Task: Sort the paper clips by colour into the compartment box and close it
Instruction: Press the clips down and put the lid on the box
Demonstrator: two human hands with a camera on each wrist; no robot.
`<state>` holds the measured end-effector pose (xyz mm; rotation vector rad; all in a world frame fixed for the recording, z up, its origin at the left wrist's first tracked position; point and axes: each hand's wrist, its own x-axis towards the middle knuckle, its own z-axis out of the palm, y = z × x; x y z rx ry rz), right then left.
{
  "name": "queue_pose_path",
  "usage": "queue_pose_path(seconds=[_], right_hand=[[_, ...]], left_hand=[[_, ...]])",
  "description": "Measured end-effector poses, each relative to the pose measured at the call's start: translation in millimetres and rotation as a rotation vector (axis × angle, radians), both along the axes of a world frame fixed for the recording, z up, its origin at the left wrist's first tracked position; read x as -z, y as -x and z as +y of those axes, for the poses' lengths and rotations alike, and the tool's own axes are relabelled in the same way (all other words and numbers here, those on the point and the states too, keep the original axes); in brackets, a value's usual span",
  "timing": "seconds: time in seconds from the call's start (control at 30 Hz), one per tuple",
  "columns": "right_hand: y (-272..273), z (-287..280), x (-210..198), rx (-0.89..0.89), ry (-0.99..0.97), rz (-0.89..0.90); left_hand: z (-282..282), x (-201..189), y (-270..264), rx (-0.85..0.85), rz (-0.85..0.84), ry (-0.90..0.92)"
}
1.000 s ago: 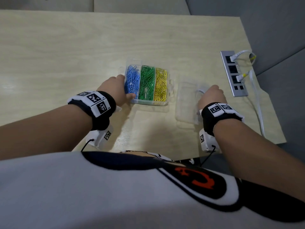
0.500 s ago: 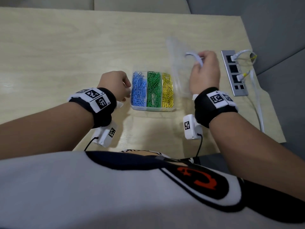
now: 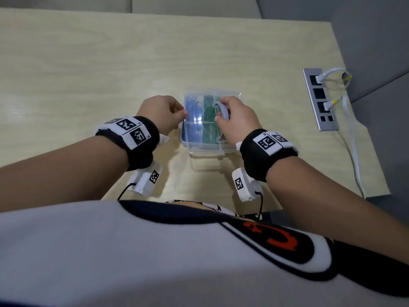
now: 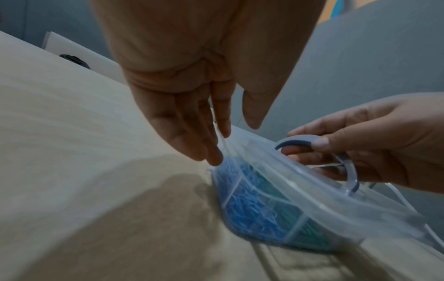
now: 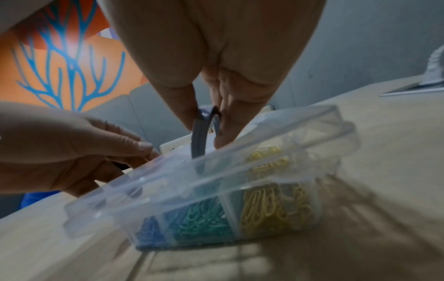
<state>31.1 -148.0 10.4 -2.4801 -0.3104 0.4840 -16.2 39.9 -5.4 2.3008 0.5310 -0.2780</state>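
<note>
A clear compartment box (image 3: 205,148) stands on the table before me, with blue clips (image 3: 192,129), green clips (image 3: 209,129) and yellow clips (image 5: 276,209) in separate compartments. The clear lid (image 3: 199,100) lies tilted over the box, its left side raised (image 5: 120,190). My right hand (image 3: 228,107) pinches the lid's grey-blue handle (image 4: 348,165) between thumb and fingers. My left hand (image 3: 179,114) is at the box's left side, its fairly straight fingertips (image 4: 213,155) touching the lid's left edge, thumb apart. In the head view my right hand hides the yellow clips.
A grey socket strip (image 3: 319,98) is set into the wooden table (image 3: 110,63) at the right, with white cables (image 3: 354,151) running along the right edge. The table's near edge is close to my body. A grey sofa borders the table.
My right hand picked the lid up from the table to the right of the box, lifted it and brought it down over the box. My left hand stayed at the box's left side.
</note>
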Motion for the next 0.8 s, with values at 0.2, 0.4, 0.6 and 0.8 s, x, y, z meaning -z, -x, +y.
queue_pose_path(seconds=[0.2, 0.4, 0.6, 0.8], right_hand=[[-0.8, -10.5, -5.5, -0.011, 0.148, -0.153], [-4.8, -27.1, -2.4, 0.322, 0.275, 0.207], [-14.9, -31.1, 1.6, 0.254, 0.312, 0.159], [-16.5, -36.8, 1.5, 0.302, -0.034, -0.129]], left_hand=[[-0.6, 0.1, -3.7, 0.073, 0.03, -0.078], [-2.1, 1.6, -7.5, -0.019, 0.055, 0.046], [-0.4, 3.5, -8.3, -0.053, 0.024, 0.01], [4.6, 2.8, -10.8, 0.016, -0.034, -0.189]])
